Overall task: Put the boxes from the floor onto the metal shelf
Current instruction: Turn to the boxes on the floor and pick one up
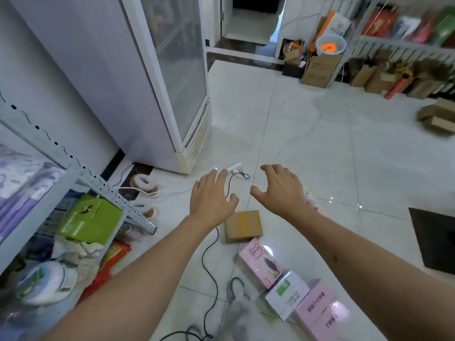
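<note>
Pink boxes (317, 313) and a white carton (286, 294) lie nearest on the tiled floor (320, 148). Beyond them the brown cardboard box (243, 225) sits just below both empty, spread-fingered hands, left hand (211, 196) and right hand (280, 190), untouched. The metal shelf (81, 168) stands left.

The floor (307, 148) is glossy white tile. At lower centre lies a plain brown cardboard box (243, 226) with a yellowish band across its top. Below it sit three boxes — a pale pink one (261, 263) with a dark purple picture, a white one (286, 295) with a green mark, and another pink one (320, 313) with dark lettering. A black cable (209, 267) crosses the tiles. At lower left, a bright green box (91, 219) stands beside the white metal shelf (73, 168) — its post dotted with dark holes.
</note>
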